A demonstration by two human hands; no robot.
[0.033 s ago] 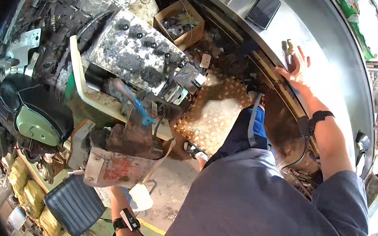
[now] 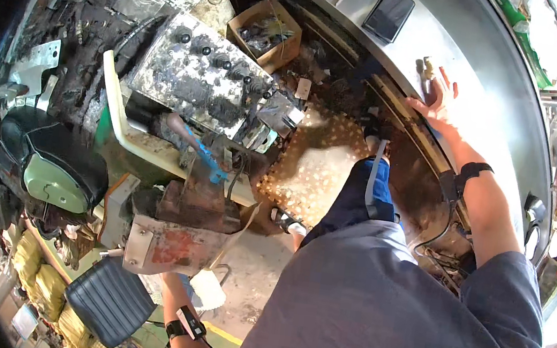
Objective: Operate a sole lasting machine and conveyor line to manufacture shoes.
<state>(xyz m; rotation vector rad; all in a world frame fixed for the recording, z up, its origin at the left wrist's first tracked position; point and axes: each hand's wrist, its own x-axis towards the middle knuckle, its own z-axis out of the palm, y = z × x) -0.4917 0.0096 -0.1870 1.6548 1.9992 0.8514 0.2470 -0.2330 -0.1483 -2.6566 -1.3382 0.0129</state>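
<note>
My right hand [image 2: 439, 109] rests on a shiny grey metal surface [image 2: 471, 129], its fingers spread apart with nothing gripped. Bright light washes out part of the hand. A dark phone [image 2: 388, 14] lies farther along this surface. On the other side, my left forearm [image 2: 185, 324] reaches up beneath a worn metal housing [image 2: 185, 251] with a reddish patch. That housing covers my left hand, so its fingers do not show. Above the housing, a brownish lever [image 2: 184, 130] with blue wrapping [image 2: 213, 165] slants beside a cream curved bar [image 2: 131, 140].
A grimy control panel [image 2: 196, 75] with several black knobs stands left of centre. Behind it sits a cardboard box [image 2: 287, 52] of small parts. A black padded seat [image 2: 110, 301] and a black-and-green padded piece [image 2: 55, 183] are at left. My feet are by a spotted floor plate [image 2: 314, 172].
</note>
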